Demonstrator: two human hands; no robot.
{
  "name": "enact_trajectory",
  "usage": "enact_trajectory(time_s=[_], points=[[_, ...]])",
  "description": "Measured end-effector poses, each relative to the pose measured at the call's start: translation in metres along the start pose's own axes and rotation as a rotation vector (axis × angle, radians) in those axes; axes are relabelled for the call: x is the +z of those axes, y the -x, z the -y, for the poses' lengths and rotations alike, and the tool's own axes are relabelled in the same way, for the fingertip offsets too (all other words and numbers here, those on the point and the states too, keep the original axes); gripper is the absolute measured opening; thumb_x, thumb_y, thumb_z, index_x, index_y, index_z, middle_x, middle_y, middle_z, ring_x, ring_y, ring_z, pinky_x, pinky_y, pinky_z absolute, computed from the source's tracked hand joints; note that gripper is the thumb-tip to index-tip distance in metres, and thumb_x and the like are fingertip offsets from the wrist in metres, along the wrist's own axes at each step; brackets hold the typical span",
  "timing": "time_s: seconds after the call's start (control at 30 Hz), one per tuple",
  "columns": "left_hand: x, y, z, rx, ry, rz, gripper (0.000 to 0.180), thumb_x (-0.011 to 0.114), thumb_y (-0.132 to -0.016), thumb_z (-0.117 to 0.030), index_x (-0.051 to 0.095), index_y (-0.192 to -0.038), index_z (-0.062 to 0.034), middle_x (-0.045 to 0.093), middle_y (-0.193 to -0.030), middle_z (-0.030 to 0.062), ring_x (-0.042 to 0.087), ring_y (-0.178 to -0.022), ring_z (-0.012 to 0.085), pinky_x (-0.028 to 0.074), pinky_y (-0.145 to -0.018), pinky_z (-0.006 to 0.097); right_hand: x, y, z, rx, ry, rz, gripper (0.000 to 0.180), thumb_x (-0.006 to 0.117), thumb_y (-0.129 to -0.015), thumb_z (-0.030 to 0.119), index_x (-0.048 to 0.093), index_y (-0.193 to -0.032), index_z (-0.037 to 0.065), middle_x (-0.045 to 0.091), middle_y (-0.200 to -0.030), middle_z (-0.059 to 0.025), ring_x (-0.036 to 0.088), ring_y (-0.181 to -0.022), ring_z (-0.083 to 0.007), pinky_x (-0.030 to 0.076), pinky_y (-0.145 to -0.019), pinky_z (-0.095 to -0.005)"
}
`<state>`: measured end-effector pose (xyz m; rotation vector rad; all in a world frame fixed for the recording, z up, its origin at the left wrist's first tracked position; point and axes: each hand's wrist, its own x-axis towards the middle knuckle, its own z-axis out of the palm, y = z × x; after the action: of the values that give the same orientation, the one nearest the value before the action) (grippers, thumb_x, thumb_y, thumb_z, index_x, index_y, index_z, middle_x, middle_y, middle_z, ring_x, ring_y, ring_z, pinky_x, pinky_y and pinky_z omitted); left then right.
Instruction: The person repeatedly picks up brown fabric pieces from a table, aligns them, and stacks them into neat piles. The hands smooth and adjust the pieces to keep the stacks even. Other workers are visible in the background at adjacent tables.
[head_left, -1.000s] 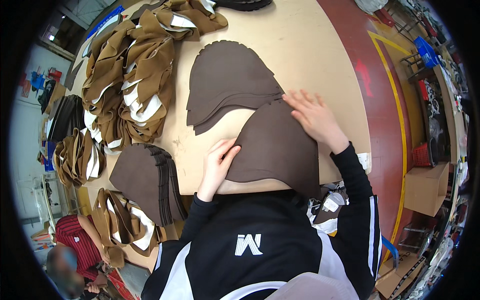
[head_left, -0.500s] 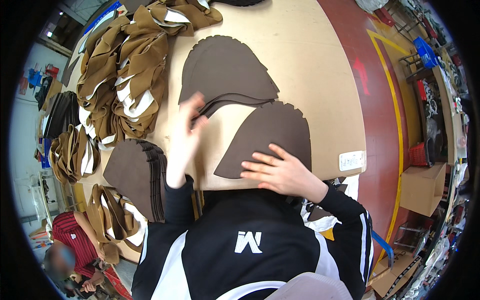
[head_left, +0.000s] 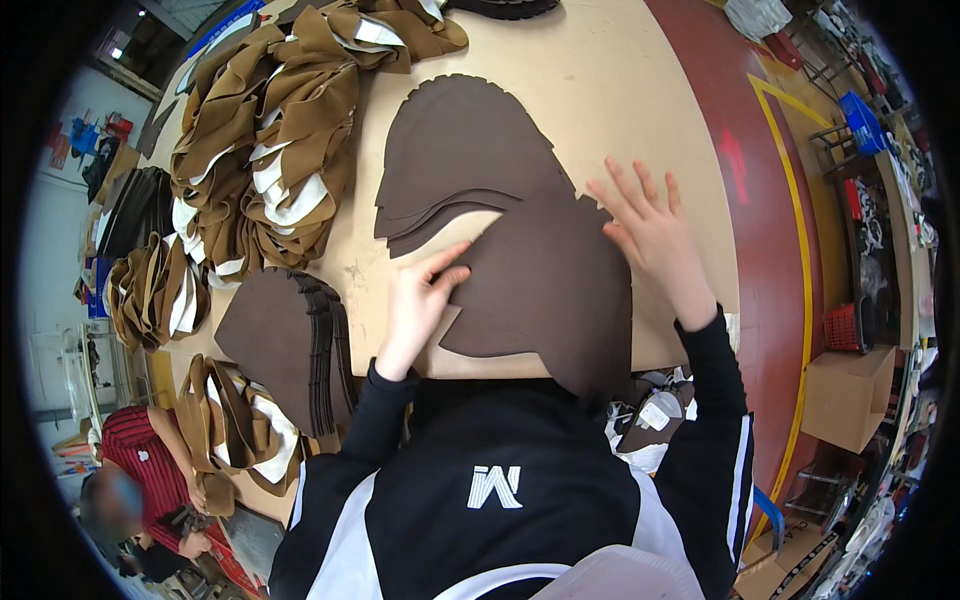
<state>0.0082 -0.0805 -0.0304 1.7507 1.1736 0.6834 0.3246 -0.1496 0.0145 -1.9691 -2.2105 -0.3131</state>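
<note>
A dark brown cut panel (head_left: 545,280) lies in front of me, its lower right part hanging past the table's near edge. It overlaps another dark brown panel under it, whose pointed corner shows at the lower left. My left hand (head_left: 415,305) is closed at its left edge, thumb and index finger pinching the margin. Just off the panel's upper right side, my right hand (head_left: 655,235) is raised with fingers spread, holding nothing. Beyond lies a loose stack of similar notched panels (head_left: 460,140), rounded end away from me.
Heaps of brown fabric pieces with white backing (head_left: 300,130) cover the table's left side. A thick stack of dark panels (head_left: 275,325) stands at the near left. Another person (head_left: 145,455) works at the lower left. A cardboard box (head_left: 850,395) stands across the red floor.
My left hand has moved from the far stack down to the near panel's edge. My right hand has lifted off and gone up to the right. A panel now lies over the near one.
</note>
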Motion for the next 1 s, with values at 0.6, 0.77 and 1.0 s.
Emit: enact_trajectory(time_s=[0.6, 0.77, 1.0], points=[[0.017, 0.043, 0.011, -0.026, -0.057, 0.188, 0.075, 0.089, -0.073, -0.009, 0.051, -0.138, 0.0009, 0.059, -0.119, 0.0088, 0.055, -0.111, 0.0178, 0.046, -0.098, 0.033, 0.042, 0.007, 0.01, -0.146, -0.181, 0.177, 0.051, 0.056, -0.101, 0.039, 0.046, -0.151, 0.037, 0.036, -0.162, 0.0024, 0.031, -0.151, -0.0254, 0.02, -0.121, -0.0592], [0.009, 0.023, 0.015, -0.081, 0.079, 0.056, 0.047, 0.083, -0.08, -0.012, 0.066, -0.121, 0.0026, 0.074, -0.108, 0.0136, 0.069, -0.101, 0.0217, 0.051, -0.091, 0.034, 0.03, -0.007, -0.012, -0.029, -0.002, 0.047, 0.059, 0.06, -0.097, 0.034, 0.043, -0.154, 0.035, 0.029, -0.166, -0.001, 0.026, -0.153, -0.029, 0.013, -0.123, -0.0605], [-0.03, -0.039, 0.003, -0.09, 0.265, -0.359, 0.039, 0.074, -0.092, -0.008, 0.067, -0.129, 0.0023, 0.073, -0.116, 0.011, 0.066, -0.103, 0.0159, 0.051, -0.095, 0.029, -0.006, 0.048, 0.079, -0.505, -0.363, 0.044, 0.055, 0.064, -0.092, 0.046, 0.052, -0.146, 0.04, 0.043, -0.158, 0.0077, 0.036, -0.148, -0.0185, 0.014, -0.125, -0.0516]])
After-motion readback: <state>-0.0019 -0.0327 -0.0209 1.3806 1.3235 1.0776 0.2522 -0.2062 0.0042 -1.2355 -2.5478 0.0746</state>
